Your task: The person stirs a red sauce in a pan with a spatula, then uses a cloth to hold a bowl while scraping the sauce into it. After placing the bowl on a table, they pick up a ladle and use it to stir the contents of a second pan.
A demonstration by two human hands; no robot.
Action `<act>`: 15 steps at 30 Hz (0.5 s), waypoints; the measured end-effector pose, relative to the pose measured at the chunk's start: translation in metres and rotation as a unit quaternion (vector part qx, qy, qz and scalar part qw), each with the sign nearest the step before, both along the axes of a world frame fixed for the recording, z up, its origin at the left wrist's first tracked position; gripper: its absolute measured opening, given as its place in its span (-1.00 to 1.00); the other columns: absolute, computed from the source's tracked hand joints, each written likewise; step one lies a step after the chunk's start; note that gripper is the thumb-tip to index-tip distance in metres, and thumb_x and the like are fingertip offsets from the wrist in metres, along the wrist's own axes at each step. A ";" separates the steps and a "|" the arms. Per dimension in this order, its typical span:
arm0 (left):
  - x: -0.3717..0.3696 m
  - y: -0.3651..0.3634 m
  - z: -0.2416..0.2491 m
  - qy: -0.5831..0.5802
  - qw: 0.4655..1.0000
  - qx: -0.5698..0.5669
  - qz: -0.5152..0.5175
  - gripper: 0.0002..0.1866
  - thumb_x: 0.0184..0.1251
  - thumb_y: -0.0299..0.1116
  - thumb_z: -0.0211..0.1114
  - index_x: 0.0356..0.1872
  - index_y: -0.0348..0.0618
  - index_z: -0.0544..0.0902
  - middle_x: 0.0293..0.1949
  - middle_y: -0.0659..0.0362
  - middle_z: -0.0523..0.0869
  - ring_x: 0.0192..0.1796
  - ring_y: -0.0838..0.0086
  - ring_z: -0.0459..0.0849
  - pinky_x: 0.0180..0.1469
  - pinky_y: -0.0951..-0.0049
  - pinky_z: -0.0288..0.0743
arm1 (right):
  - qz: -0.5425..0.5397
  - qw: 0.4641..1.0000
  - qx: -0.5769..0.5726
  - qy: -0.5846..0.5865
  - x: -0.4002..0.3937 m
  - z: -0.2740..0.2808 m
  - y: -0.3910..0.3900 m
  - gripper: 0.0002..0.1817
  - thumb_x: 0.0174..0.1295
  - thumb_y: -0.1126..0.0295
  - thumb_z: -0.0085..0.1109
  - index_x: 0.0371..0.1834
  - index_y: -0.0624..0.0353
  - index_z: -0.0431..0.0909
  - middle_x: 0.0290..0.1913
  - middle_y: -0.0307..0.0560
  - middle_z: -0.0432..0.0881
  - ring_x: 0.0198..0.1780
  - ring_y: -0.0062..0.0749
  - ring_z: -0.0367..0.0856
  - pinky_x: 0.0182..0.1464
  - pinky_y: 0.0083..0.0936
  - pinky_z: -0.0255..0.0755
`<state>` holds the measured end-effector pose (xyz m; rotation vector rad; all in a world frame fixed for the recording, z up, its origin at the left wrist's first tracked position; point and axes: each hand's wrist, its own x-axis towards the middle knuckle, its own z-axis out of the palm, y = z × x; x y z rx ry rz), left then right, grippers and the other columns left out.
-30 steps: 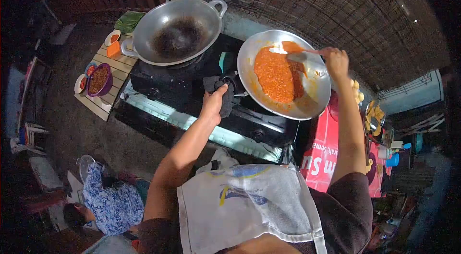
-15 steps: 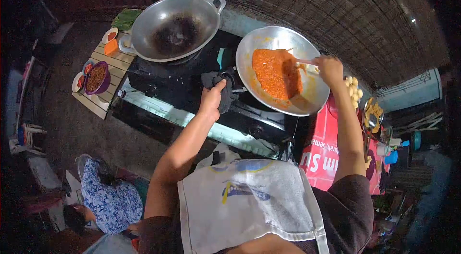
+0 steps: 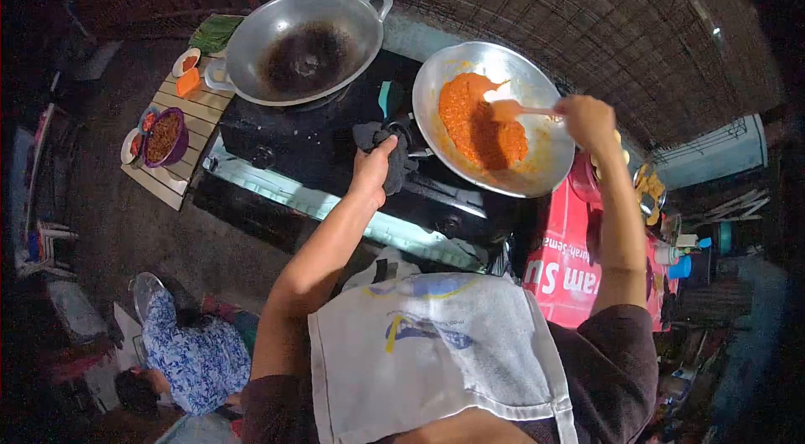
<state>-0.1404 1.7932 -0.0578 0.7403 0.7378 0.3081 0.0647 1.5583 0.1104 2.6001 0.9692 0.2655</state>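
Observation:
My left hand is closed around a dark cloth, which wraps the handle of a silver wok on the right side of the stove. Thick orange-red chili paste lies in that wok, mostly toward its left and lower side. In my right hand is a spatula, its fingers wrapped round the handle end above the wok's right rim. The spatula's flat, paste-stained head is over the paste's upper right edge, beside a patch of bare, shiny metal.
A larger two-handled wok, dark at its bottom, sits on the black stove. Left of it, a slatted table bears a purple basket and small plates. A red printed cover lies at right. A person sits lower left.
My right hand and the spatula have moved a little to the right, and the spatula head now shows clear of the paste's middle. My left hand keeps its grip on the cloth.

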 end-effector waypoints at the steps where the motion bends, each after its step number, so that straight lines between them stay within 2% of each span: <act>1: 0.000 0.000 0.004 0.004 1.000 -0.007 -0.007 -0.87 0.17 -0.36 0.19 -0.31 -0.15 0.54 -0.33 0.16 0.63 -0.35 0.38 0.63 -0.31 0.34 0.54 | 0.000 0.998 -0.057 0.018 -0.010 0.023 -0.004 -0.85 -0.04 0.36 0.01 -0.48 0.00 0.62 -0.42 -0.07 0.62 -0.35 -0.18 0.63 -0.36 -0.34 0.50; 3: -0.001 0.000 0.012 0.009 1.000 -0.015 -0.013 -0.87 0.17 -0.35 0.19 -0.31 -0.15 0.54 -0.33 0.17 0.63 -0.35 0.38 0.63 -0.31 0.34 0.54 | 0.007 0.983 -0.185 -0.004 -0.021 0.039 -0.014 -0.83 -0.04 0.35 0.00 -0.52 0.10 0.61 -0.44 0.00 0.62 -0.39 -0.14 0.62 -0.39 -0.34 0.50; 6: -0.003 -0.002 0.019 0.024 1.000 -0.001 -0.006 -0.86 0.16 -0.35 0.19 -0.30 -0.15 0.54 -0.32 0.17 0.64 -0.34 0.38 0.64 -0.32 0.34 0.54 | 0.019 0.983 -0.180 -0.011 0.000 -0.011 -0.013 -0.82 0.03 0.28 0.02 -0.48 -0.01 0.64 -0.44 0.00 0.61 -0.36 -0.14 0.62 -0.32 -0.31 0.49; 7: -0.003 -0.002 0.019 0.023 1.000 -0.004 -0.008 -0.85 0.15 -0.34 0.20 -0.29 -0.15 0.54 -0.33 0.17 0.64 -0.34 0.38 0.64 -0.33 0.34 0.53 | -0.006 0.992 -0.129 -0.012 -0.006 -0.021 0.005 -0.82 0.01 0.29 0.01 -0.48 0.00 0.63 -0.44 -0.02 0.62 -0.36 -0.14 0.62 -0.32 -0.31 0.49; 8: -0.002 -0.001 0.019 0.021 1.000 -0.007 -0.011 -0.84 0.15 -0.33 0.20 -0.29 -0.15 0.54 -0.33 0.17 0.64 -0.35 0.39 0.63 -0.33 0.34 0.53 | 0.015 0.992 -0.127 -0.020 0.006 -0.043 0.016 -0.83 -0.01 0.30 0.01 -0.47 -0.04 0.63 -0.45 -0.05 0.62 -0.36 -0.13 0.62 -0.32 -0.29 0.49; 9: -0.002 0.000 0.017 0.022 1.000 -0.007 -0.012 -0.84 0.15 -0.33 0.20 -0.29 -0.15 0.54 -0.33 0.17 0.64 -0.35 0.39 0.63 -0.33 0.34 0.53 | 0.014 0.992 -0.126 -0.019 0.006 -0.039 0.028 -0.83 -0.01 0.30 0.01 -0.47 -0.04 0.63 -0.45 -0.05 0.62 -0.36 -0.13 0.62 -0.32 -0.29 0.49; 11: -0.001 0.002 0.012 0.014 0.999 -0.012 -0.031 -0.84 0.14 -0.34 0.21 -0.28 -0.15 0.53 -0.36 0.18 0.63 -0.37 0.40 0.62 -0.33 0.35 0.54 | 0.014 0.999 -0.028 -0.027 -0.002 -0.017 0.044 -0.84 -0.05 0.32 0.02 -0.48 -0.09 0.64 -0.44 -0.06 0.62 -0.36 -0.16 0.62 -0.34 -0.32 0.49; 13: -0.003 0.002 0.016 0.002 0.999 -0.017 -0.039 -0.84 0.14 -0.34 0.21 -0.28 -0.15 0.53 -0.36 0.18 0.63 -0.37 0.40 0.63 -0.32 0.35 0.54 | 0.033 0.994 -0.106 -0.007 -0.001 0.013 0.035 -0.79 0.05 0.31 -0.04 -0.53 0.05 0.62 -0.40 -0.02 0.63 -0.36 -0.20 0.64 -0.39 -0.32 0.51; 15: -0.004 0.001 0.024 -0.012 0.999 -0.023 -0.045 -0.84 0.15 -0.35 0.20 -0.29 -0.16 0.53 -0.36 0.18 0.62 -0.37 0.40 0.63 -0.32 0.36 0.55 | 0.013 0.992 -0.128 -0.001 -0.015 0.027 0.026 -0.79 0.04 0.34 -0.04 -0.55 0.08 0.62 -0.43 -0.02 0.64 -0.37 -0.23 0.64 -0.39 -0.31 0.50</act>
